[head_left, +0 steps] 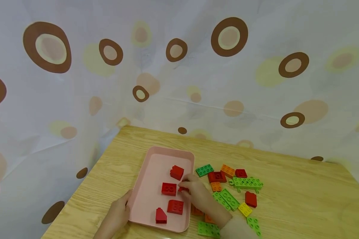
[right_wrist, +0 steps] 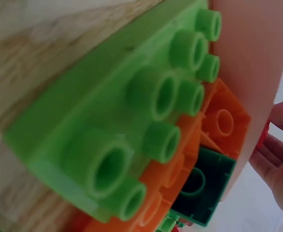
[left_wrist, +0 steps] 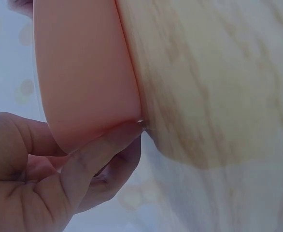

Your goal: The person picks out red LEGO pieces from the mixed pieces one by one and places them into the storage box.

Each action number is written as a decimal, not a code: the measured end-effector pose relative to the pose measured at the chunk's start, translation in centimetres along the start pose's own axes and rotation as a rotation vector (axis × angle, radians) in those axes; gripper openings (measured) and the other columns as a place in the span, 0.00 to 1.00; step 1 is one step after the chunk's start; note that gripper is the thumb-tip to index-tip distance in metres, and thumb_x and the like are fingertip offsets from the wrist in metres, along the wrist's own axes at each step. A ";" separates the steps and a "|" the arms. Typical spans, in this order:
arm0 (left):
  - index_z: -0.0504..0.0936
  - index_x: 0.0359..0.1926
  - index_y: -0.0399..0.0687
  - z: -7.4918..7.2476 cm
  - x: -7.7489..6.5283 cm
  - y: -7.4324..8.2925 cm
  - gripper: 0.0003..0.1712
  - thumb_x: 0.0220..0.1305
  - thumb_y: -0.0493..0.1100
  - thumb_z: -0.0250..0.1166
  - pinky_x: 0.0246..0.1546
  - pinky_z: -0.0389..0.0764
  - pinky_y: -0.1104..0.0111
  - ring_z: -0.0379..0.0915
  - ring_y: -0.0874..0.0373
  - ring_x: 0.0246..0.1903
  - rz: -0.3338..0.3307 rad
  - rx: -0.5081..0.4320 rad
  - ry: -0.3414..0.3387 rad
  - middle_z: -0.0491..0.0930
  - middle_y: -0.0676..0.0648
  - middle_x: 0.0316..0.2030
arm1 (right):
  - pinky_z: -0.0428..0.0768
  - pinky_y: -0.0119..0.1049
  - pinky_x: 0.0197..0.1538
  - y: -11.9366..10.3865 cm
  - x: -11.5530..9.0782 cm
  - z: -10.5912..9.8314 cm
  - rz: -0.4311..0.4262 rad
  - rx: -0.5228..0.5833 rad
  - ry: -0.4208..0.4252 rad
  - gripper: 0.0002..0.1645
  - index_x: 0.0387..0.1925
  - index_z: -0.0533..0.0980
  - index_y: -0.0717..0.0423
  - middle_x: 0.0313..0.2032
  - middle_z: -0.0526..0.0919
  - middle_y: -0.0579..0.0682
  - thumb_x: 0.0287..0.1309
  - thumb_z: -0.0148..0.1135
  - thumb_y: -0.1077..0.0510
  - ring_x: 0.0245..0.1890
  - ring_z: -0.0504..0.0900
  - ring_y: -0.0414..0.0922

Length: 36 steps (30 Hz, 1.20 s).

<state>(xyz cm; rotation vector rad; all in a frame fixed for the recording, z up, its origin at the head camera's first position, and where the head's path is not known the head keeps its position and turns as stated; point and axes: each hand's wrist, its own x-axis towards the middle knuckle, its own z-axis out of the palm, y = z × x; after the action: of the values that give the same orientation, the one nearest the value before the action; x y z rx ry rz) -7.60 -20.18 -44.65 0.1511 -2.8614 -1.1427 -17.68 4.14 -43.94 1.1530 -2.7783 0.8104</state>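
Observation:
A pink tray (head_left: 143, 179) lies on the table with several red toy bricks in it. My left hand (head_left: 116, 210) holds the tray by its near left edge; in the left wrist view the thumb and fingers (left_wrist: 107, 145) grip the tray wall (left_wrist: 88, 72). Over the tray's right side, my right hand (head_left: 197, 194) pinches a small red brick (head_left: 182, 189), mostly hidden by the fingers. Close by in the tray are a red brick (head_left: 169, 189), another red brick (head_left: 177, 172), a rounded red brick (head_left: 175, 206) and a sloped red brick (head_left: 161, 216).
Right of the tray lie loose bricks: a light green plate with wheel holders (head_left: 246, 183), a dark green brick (head_left: 204, 170), an orange brick (head_left: 228, 170), a yellow brick (head_left: 245, 209), a red brick (head_left: 251, 199) and more. Patterned cloth (head_left: 179, 83) hangs behind the wooden table (head_left: 302, 196).

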 end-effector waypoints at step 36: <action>0.63 0.56 0.30 0.0 0.0 0.0 0.26 0.52 0.24 0.49 0.39 0.76 0.54 0.72 0.43 0.40 -0.018 -0.018 -0.024 0.72 0.26 0.45 | 0.78 0.40 0.37 3.6 -0.2 -2.8 -0.027 -0.005 0.229 0.14 0.35 0.76 0.62 0.37 0.77 0.56 0.40 0.63 0.70 0.38 0.74 0.50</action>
<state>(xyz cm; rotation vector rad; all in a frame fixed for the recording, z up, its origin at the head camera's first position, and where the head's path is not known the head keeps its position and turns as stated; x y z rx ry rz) -7.63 -20.22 -44.64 0.1640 -2.8752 -1.1814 -20.43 7.69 -43.19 1.0233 -2.5720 0.8725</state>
